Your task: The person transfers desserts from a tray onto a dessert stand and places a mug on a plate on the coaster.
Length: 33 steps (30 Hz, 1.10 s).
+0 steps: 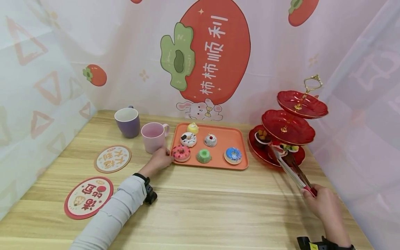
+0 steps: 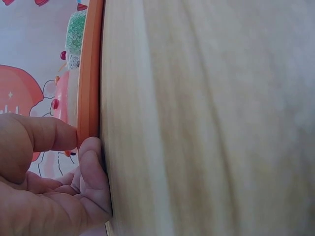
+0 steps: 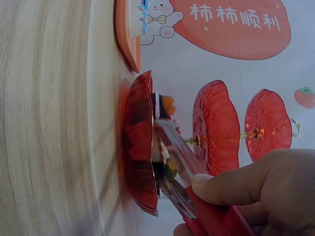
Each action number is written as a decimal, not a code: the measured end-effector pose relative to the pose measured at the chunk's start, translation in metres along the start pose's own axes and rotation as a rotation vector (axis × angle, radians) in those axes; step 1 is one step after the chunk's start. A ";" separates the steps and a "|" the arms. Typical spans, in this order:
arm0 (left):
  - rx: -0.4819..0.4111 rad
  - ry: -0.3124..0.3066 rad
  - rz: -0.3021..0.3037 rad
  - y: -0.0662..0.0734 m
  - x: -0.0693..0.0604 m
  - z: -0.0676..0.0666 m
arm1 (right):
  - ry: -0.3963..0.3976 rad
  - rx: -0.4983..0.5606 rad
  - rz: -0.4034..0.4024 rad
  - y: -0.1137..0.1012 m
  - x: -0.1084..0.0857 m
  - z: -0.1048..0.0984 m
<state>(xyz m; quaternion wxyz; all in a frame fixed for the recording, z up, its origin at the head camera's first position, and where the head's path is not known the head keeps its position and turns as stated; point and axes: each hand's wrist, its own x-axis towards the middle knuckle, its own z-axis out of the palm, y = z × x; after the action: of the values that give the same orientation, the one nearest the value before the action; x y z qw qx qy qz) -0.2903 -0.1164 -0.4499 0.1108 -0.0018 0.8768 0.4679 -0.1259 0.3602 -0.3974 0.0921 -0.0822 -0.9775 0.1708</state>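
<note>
My left hand [image 1: 158,160] pinches the front left corner of an orange tray [image 1: 218,166], as the left wrist view also shows. On that tray sit a pink donut [image 1: 181,153], a white donut [image 1: 188,139], a blue donut [image 1: 233,155] and several small cakes, among them a green one [image 1: 204,156]. Tongs [image 1: 292,173] with red grips are in my right hand [image 1: 325,205]. Their tips reach into the bottom plate [image 3: 140,142] of a red three-tier stand, around a small pastry [image 3: 165,156]; whether they clamp it, I cannot tell. A dark cupcake [image 1: 261,138] stands there too.
Overhanging the tong tips is the stand's middle plate [image 1: 287,128], with the top plate [image 1: 301,104] above. A pink mug [image 1: 153,138] stands beside the tray, a purple mug [image 1: 128,123] behind it. Two round coasters [image 1: 112,159] lie at the left. Printed cloth [image 1: 125,45] encloses the table.
</note>
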 end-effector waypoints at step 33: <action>0.015 0.006 -0.003 0.002 -0.002 0.000 | -0.054 -0.042 0.037 0.002 -0.003 -0.005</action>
<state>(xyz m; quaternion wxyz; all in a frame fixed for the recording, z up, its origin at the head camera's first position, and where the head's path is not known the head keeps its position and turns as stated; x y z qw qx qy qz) -0.2891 -0.1155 -0.4479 0.1091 -0.0037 0.8807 0.4609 -0.1217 0.3632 -0.3941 0.0609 -0.0976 -0.9814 0.1540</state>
